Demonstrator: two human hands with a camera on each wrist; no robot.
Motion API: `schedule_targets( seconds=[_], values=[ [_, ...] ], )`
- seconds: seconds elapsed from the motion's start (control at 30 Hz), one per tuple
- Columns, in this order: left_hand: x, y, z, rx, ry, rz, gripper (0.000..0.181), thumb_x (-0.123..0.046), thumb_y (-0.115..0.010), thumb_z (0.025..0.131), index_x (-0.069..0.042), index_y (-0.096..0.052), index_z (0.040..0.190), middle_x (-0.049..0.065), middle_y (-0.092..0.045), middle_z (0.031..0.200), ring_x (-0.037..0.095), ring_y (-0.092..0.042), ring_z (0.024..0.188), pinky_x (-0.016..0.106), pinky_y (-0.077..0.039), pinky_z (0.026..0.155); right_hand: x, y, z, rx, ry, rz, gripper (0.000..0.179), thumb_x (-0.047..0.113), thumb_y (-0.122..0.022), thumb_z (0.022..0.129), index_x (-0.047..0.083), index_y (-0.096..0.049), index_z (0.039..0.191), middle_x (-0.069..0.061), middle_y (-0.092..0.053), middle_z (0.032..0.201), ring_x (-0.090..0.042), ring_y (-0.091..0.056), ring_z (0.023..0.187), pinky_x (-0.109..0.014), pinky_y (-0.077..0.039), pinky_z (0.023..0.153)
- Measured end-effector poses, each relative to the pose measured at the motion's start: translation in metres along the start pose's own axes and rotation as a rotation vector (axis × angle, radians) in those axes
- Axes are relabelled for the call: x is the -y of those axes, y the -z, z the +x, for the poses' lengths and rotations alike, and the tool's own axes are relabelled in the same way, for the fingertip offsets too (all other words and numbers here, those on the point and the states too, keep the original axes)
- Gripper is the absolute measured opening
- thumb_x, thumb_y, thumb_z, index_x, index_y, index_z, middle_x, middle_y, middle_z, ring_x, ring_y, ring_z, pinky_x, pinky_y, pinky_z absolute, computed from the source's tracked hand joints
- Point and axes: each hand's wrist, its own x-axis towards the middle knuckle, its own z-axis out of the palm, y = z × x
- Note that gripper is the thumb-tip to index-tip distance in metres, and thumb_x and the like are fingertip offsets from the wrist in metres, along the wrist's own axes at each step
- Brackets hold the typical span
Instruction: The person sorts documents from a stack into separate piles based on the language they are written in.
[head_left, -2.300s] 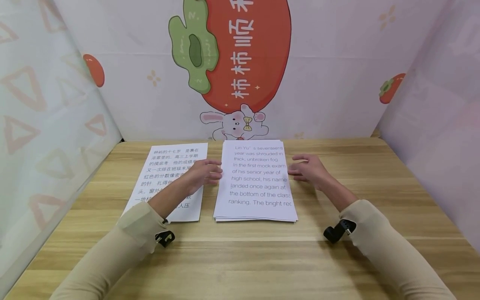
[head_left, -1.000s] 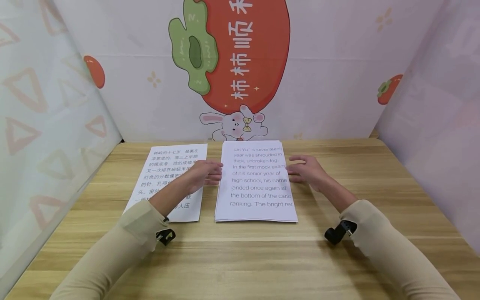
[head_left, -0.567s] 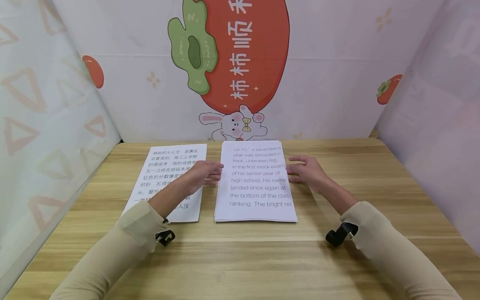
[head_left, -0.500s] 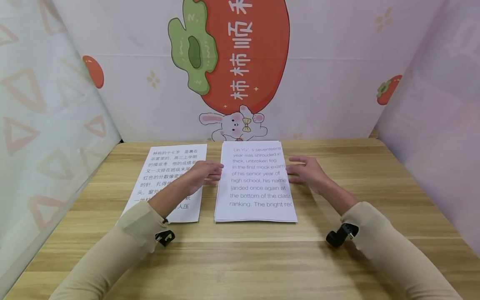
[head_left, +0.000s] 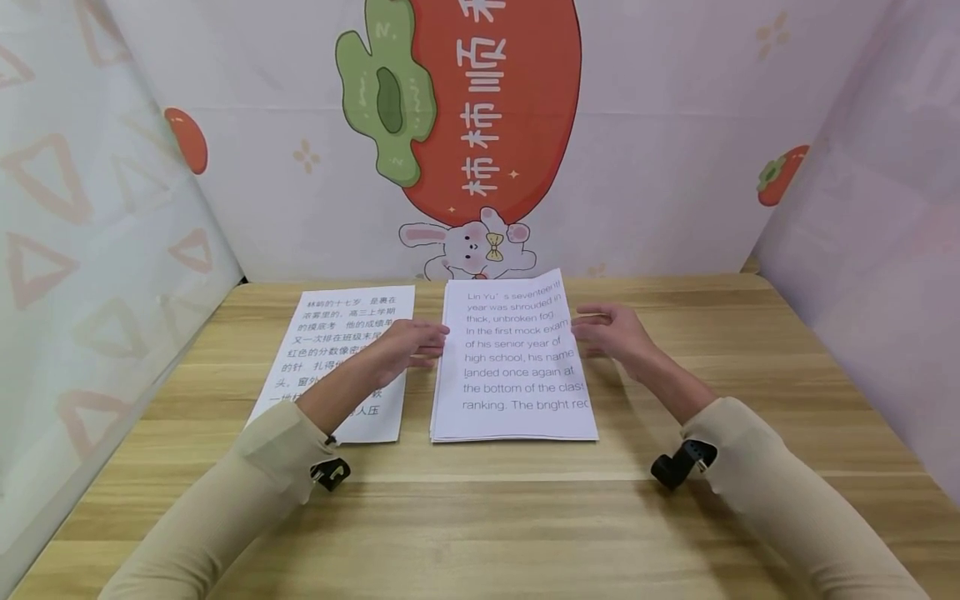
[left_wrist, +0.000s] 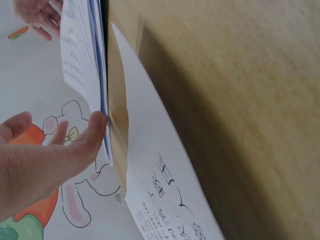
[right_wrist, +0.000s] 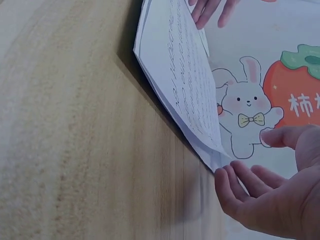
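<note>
A stack of white sheets [head_left: 513, 367] with English print lies in the middle of the wooden table [head_left: 480, 517]. My left hand [head_left: 416, 342] lies flat, its straight fingertips [left_wrist: 96, 127] against the stack's left edge [left_wrist: 102, 100]. My right hand [head_left: 603, 332] is at the stack's right edge, fingers [right_wrist: 227, 182] under the raised edge of the top sheet [right_wrist: 185, 75], thumb apart above it. The top sheet's far right corner [head_left: 557, 277] curls up off the stack. A single sheet with Chinese print [head_left: 330, 333] lies to the left, partly under my left forearm.
Patterned walls close the table in at the back [head_left: 480, 125], the left [head_left: 82, 250] and the right [head_left: 877, 233]. Bare wood runs along the front and at the right of the stack.
The top sheet's right edge and far corner have lifted off the stack, with my right hand a little higher against it. The left hand has stayed at the left edge.
</note>
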Motion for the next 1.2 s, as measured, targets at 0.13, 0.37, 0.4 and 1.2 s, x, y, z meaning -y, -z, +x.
schedule_targets(
  seconds=[0.13, 0.37, 0.4, 1.2],
  values=[
    [0.000, 0.000, -0.001, 0.010, -0.004, -0.006, 0.044, -0.011, -0.048, 0.107, 0.008, -0.050, 0.146, 0.025, -0.054, 0.142, 0.032, -0.058, 0.125, 0.043, -0.050, 0.109, 0.000, -0.001, 0.003, -0.004, 0.004, 0.027, 0.060, 0.001, -0.063, 0.100, -0.008, -0.038, 0.154, -0.031, -0.054, 0.144, -0.036, -0.065, 0.118, -0.042, -0.058, 0.101],
    [0.000, 0.000, -0.001, 0.024, -0.018, -0.014, 0.044, -0.011, -0.048, 0.107, 0.009, -0.049, 0.146, 0.027, -0.053, 0.143, 0.037, -0.055, 0.131, 0.046, -0.047, 0.113, -0.003, -0.003, 0.009, -0.033, -0.011, 0.017, 0.064, -0.006, -0.066, 0.094, -0.004, -0.042, 0.153, -0.029, -0.059, 0.135, -0.017, -0.068, 0.088, -0.025, -0.062, 0.075],
    [0.000, 0.000, -0.001, 0.025, -0.018, -0.014, 0.044, -0.011, -0.048, 0.107, 0.009, -0.049, 0.146, 0.027, -0.053, 0.143, 0.037, -0.054, 0.132, 0.047, -0.047, 0.113, -0.003, -0.003, 0.010, -0.038, -0.019, 0.011, 0.064, -0.006, -0.066, 0.094, -0.003, -0.042, 0.153, -0.028, -0.060, 0.133, -0.016, -0.068, 0.086, -0.024, -0.061, 0.072],
    [0.000, -0.005, 0.002, -0.043, -0.077, 0.009, 0.058, -0.009, -0.047, 0.104, 0.006, -0.030, 0.158, 0.030, -0.054, 0.144, 0.040, -0.054, 0.135, 0.046, -0.049, 0.112, 0.003, 0.014, 0.000, 0.119, 0.134, 0.091, 0.060, -0.012, -0.060, 0.094, -0.010, -0.040, 0.151, -0.017, -0.058, 0.121, -0.014, -0.068, 0.093, -0.032, -0.064, 0.082]
  ],
)
